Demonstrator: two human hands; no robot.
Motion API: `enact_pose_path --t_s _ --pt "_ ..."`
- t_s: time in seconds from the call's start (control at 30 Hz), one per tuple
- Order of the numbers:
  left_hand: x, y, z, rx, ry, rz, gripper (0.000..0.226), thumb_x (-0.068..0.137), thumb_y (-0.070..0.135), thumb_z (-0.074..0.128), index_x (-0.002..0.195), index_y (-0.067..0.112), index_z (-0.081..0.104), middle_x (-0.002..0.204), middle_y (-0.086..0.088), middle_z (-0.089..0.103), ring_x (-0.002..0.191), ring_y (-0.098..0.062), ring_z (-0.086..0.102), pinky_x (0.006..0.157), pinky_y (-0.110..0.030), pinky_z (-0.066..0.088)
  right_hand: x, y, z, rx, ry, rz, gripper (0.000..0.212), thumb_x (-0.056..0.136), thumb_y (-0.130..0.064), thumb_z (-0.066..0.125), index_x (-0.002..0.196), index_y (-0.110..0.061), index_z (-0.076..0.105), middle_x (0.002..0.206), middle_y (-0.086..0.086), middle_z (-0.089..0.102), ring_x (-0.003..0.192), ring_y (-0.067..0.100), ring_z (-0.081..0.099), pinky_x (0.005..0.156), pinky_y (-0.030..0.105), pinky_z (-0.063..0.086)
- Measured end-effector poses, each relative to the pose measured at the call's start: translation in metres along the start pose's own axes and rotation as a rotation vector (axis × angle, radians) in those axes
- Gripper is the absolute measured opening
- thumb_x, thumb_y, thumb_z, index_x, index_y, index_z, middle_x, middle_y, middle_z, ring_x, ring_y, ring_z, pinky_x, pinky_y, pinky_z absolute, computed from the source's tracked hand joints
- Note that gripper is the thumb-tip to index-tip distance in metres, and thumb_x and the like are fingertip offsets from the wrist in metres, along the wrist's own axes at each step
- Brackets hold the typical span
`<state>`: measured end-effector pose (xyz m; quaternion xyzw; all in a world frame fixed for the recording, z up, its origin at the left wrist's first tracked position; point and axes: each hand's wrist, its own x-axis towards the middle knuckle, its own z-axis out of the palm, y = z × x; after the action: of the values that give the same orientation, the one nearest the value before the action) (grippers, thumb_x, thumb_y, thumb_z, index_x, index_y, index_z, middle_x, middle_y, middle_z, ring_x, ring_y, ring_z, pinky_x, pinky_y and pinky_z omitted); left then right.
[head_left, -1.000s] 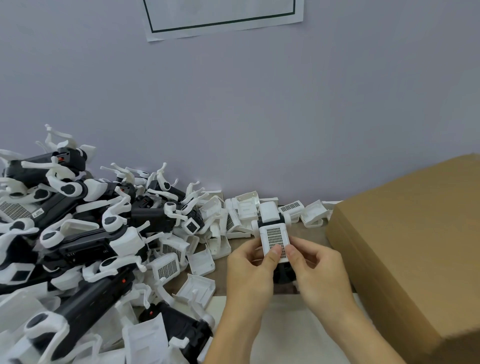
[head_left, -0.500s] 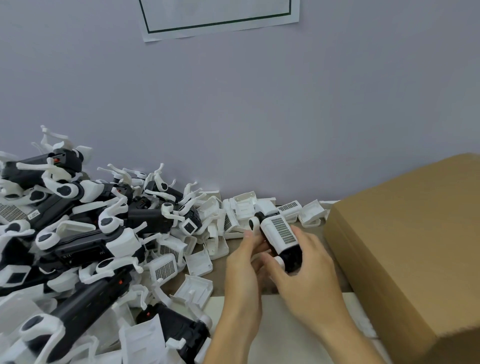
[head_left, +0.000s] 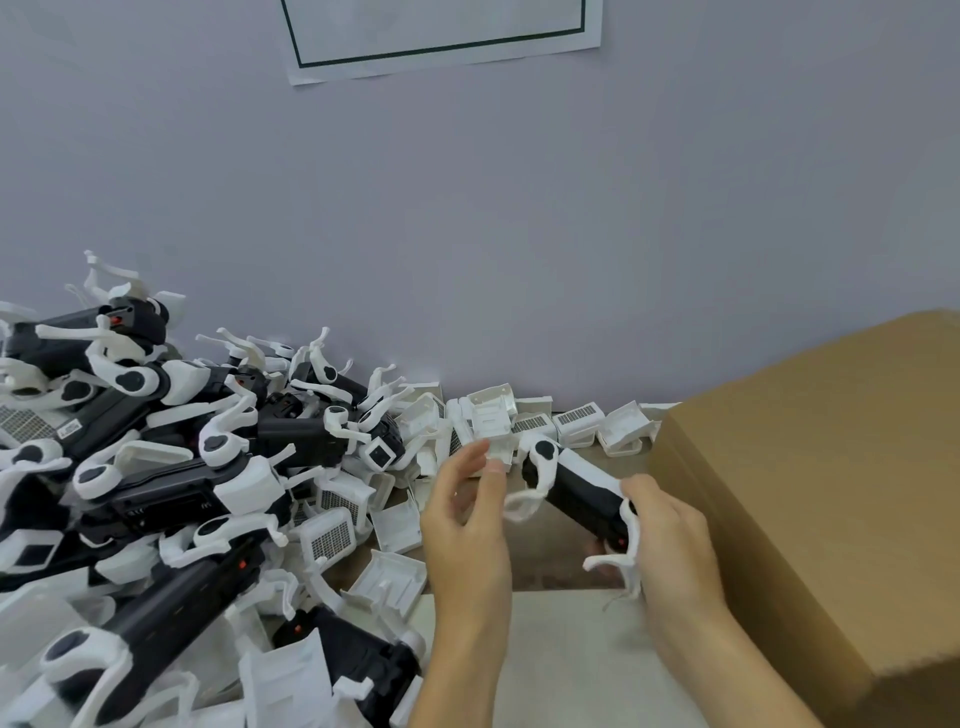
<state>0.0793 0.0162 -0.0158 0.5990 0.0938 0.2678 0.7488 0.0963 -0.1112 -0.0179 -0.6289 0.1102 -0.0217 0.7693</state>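
Head view, only 1 camera:
- right hand (head_left: 670, 540) grasps the black unit (head_left: 582, 493) by its near end, fingers wrapped round the body
- the unit is held off the table (head_left: 550, 551) and slanted: the far end, with a white cap and black oval, points up-left towards the left hand, the near end sits in the right palm
- 2 white curved arms stick out of the unit – 1 hangs below the far end, 1 juts out under the right hand's fingers
- the unit sits between the left hand and the cardboard box (head_left: 810, 493), just beside the box's left face, not touching it as far as I can tell
- left hand (head_left: 462, 530) is raised, thumb and forefinger pinching the lower edge of a white cover (head_left: 491, 418); the other fingers are loosely curled
- that cover stands at the wall-side edge of the loose covers (head_left: 576, 415), which lie in a row along the wall (head_left: 519, 234)
- pile (head_left: 156, 467) of the same black-and-white units fills the left side of the table, stacked crosswise – more white covers are scattered at its right foot
- white mat (head_left: 561, 660) lies under both forearms
- paper sheet (head_left: 441, 31) with a dark frame line is stuck on the wall at the top; its content is out of frame
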Motion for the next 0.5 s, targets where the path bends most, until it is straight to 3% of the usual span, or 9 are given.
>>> enact_pose_path --t_s 0.07,0.13,0.23,0.37,0.5 --pt "-0.003 0.002 0.001 -0.018 -0.090 0.011 0.031 0.084 0.047 0.065 0.110 0.031 0.074 0.108 0.020 0.074 0.101 0.008 0.065 0.080 -0.013 0.049 -0.002 0.000 -0.001 0.049 -0.030 0.134 0.028 0.093 -0.016 0.048 0.081 0.008 0.054 0.063 0.024 0.050 0.041 0.027 0.050 0.044 0.029 0.050" --pt "-0.004 0.004 0.003 -0.023 -0.141 0.017 0.046 0.076 0.053 0.063 0.111 0.026 0.076 0.108 0.021 0.074 0.102 0.010 0.064 0.083 -0.013 0.053 -0.002 0.000 0.001 0.116 -0.031 0.195 0.030 0.090 -0.023 0.050 0.077 0.000 0.063 0.055 0.017 0.058 0.043 0.028 0.054 0.050 0.030 0.050" --pt "-0.004 0.004 0.003 -0.012 -0.146 0.001 0.046 0.075 0.053 0.064 0.109 0.026 0.077 0.103 0.018 0.075 0.094 0.008 0.065 0.084 -0.030 0.058 -0.003 -0.001 0.001 0.186 -0.096 0.230 0.035 0.088 -0.028 0.048 0.076 0.003 0.060 0.060 0.019 0.052 0.042 0.027 0.049 0.046 0.028 0.046" --pt "-0.004 0.004 0.002 -0.021 -0.126 -0.017 0.038 0.072 0.054 0.064 0.098 0.031 0.079 0.095 0.015 0.076 0.083 0.007 0.064 0.076 -0.030 0.058 -0.004 -0.003 0.002 0.173 -0.107 0.263 0.037 0.089 -0.028 0.047 0.071 0.002 0.059 0.064 0.020 0.050 0.044 0.027 0.047 0.046 0.027 0.043" --pt "-0.005 0.005 0.001 -0.033 -0.136 -0.036 0.047 0.068 0.058 0.064 0.102 0.028 0.078 0.100 0.015 0.076 0.089 0.004 0.066 0.087 -0.036 0.056 -0.003 -0.013 0.001 0.086 -0.127 0.274 0.037 0.099 -0.021 0.047 0.077 0.005 0.060 0.057 0.015 0.058 0.057 0.032 0.054 0.058 0.034 0.046"
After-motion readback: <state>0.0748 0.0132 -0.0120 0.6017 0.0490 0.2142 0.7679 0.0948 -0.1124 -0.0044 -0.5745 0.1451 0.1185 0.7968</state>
